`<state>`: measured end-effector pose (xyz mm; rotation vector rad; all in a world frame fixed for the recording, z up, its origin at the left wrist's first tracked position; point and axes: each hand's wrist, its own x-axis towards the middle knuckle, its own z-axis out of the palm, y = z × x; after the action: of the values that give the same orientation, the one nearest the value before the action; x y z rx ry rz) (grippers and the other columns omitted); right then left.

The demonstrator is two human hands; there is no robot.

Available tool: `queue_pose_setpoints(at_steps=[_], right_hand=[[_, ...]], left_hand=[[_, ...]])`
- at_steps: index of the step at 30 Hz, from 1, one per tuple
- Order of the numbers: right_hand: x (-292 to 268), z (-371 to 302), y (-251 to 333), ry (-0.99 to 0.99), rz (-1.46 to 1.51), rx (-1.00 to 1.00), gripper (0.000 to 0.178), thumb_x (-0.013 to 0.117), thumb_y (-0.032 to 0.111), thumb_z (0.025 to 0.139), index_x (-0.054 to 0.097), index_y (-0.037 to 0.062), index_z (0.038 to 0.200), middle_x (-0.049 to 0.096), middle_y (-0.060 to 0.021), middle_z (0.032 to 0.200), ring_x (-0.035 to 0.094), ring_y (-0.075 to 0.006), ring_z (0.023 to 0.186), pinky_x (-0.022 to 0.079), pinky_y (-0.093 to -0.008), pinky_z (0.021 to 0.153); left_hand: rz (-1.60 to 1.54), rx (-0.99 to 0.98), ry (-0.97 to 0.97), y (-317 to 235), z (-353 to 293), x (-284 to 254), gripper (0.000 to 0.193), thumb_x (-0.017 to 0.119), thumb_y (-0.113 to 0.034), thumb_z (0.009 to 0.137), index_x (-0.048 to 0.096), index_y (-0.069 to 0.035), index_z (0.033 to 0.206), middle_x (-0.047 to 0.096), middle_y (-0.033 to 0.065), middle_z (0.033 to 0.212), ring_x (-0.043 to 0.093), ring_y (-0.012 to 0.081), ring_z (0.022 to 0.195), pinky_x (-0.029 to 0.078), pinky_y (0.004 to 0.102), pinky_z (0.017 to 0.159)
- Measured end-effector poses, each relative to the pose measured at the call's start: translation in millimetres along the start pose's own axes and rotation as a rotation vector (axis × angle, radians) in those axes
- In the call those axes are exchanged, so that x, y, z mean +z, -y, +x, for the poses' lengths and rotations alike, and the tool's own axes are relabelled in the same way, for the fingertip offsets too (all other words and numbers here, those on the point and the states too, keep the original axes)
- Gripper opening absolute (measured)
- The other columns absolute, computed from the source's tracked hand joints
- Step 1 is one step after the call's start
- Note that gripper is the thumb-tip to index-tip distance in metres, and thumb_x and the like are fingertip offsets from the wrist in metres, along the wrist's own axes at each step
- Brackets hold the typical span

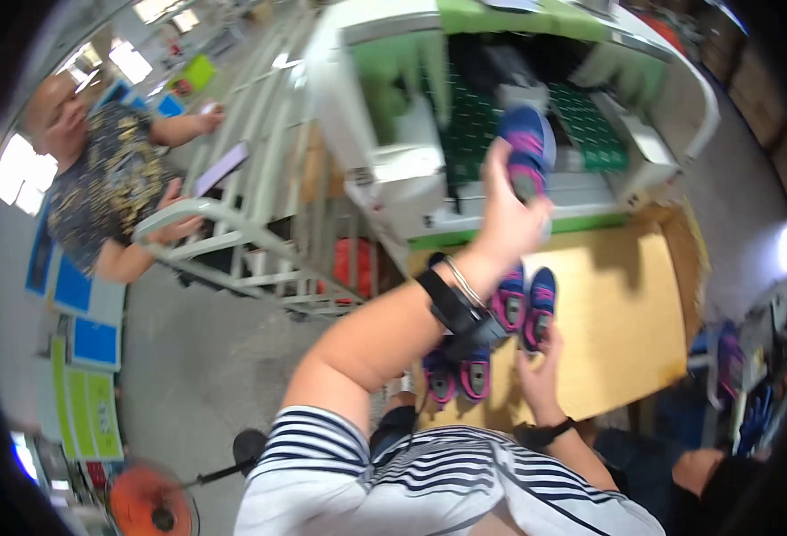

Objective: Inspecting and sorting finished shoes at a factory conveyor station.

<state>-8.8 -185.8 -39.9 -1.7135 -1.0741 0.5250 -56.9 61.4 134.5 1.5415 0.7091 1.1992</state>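
My left hand (511,214) grips a navy sneaker with pink laces (525,150) and holds it up in front of the machine's opening. A black watch and a bracelet circle that wrist. Down on the tan tabletop (612,339), my right hand (541,371) has its fingers at the heel of another navy and pink sneaker (541,299). Just left of it stands a matching sneaker (509,304). Closer to me, a pair of the same sneakers, one of them pink-heeled (475,375), is partly covered by my left forearm.
A white and green machine (384,98) with a dark green conveyor belt (469,134) adjoins the table's far side. To the left stands a grey metal rack (250,232), with a person (112,179) behind it. An orange fan (152,505) is at lower left; more shoes hang at right.
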Motion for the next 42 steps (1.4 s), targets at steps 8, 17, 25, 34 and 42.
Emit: queue_pose_setpoints(at_steps=[8,17,25,34,42], right_hand=[[-4,24,11,-0.053,-0.205,-0.041,0.081,0.068,0.008,0.083,0.029,-0.0002,0.153,0.029,-0.0257,0.151,0.030,-0.0410,0.142,0.028,-0.0449,0.119],[-16,46,-58,-0.148,0.091,0.215,0.079,0.070,0.005,0.084,0.032,0.0034,0.153,0.043,-0.0204,0.148,0.041,-0.0324,0.138,0.031,-0.0389,0.116],[-94,176,57,-0.232,0.241,-0.124,0.074,0.074,0.018,0.089,0.033,0.0077,0.149,0.048,-0.0161,0.137,0.049,-0.0256,0.124,0.040,-0.0380,0.106],[-81,444,13,-0.307,-0.385,-0.414,0.080,0.064,0.000,0.087,0.029,0.0144,0.158,0.036,-0.0292,0.153,0.036,-0.0446,0.142,0.032,-0.0442,0.117],[-23,261,6,-0.163,-0.571,-0.448,0.063,0.068,0.022,0.089,0.046,0.0029,0.145,0.043,-0.0232,0.150,0.034,-0.0432,0.143,0.027,-0.0520,0.118]], left_hand=[[0.547,-0.298,-0.349,54,140,-13,0.088,0.075,-0.011,0.068,0.032,0.012,0.141,0.046,0.0317,0.141,0.047,0.0444,0.134,0.042,0.0476,0.111],[0.543,0.325,0.188,40,-23,-19,0.077,0.065,-0.027,0.093,0.028,0.001,0.155,0.014,0.0286,0.164,0.020,0.0460,0.150,0.019,0.0512,0.122],[0.967,0.049,0.618,82,-216,-96,0.072,0.056,-0.047,0.098,0.029,-0.020,0.160,0.016,0.0205,0.166,0.020,0.0384,0.153,0.013,0.0655,0.116],[1.068,0.094,0.572,83,-239,-78,0.070,0.051,-0.051,0.100,0.030,-0.020,0.159,0.017,0.0130,0.167,0.018,0.0291,0.154,0.012,0.0643,0.117],[1.051,0.013,0.515,75,-222,-87,0.068,0.063,-0.042,0.090,0.047,-0.015,0.149,0.031,0.0172,0.162,0.028,0.0333,0.149,0.012,0.0663,0.115]])
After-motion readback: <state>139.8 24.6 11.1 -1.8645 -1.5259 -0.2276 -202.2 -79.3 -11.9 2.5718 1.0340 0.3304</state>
